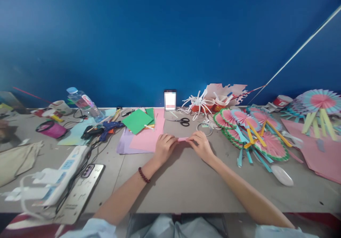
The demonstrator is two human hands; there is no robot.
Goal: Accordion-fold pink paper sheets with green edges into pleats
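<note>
A narrow folded strip of pink paper (182, 139) spans the gap between my two hands, just above the grey tabletop. My left hand (165, 146), with a dark beaded bracelet (144, 175) at the wrist, pinches the strip's left end. Its right end sits between the thumb and fingers of my right hand (201, 145). Both hands are closed, and the fingers hide the strip's ends. Black-handled scissors (183, 121) lie just beyond the hands. Left of them are pink paper sheets (145, 144) with green paper squares (137, 121) on top.
Pleated paper fans (271, 145) crowd the right side beside a white computer mouse (282, 176). At left lie a power strip (66, 174), a phone (80, 195), a blue glue gun (109, 127) and a leaning water bottle (86, 103). A tape roll (204, 128) rests near my right hand.
</note>
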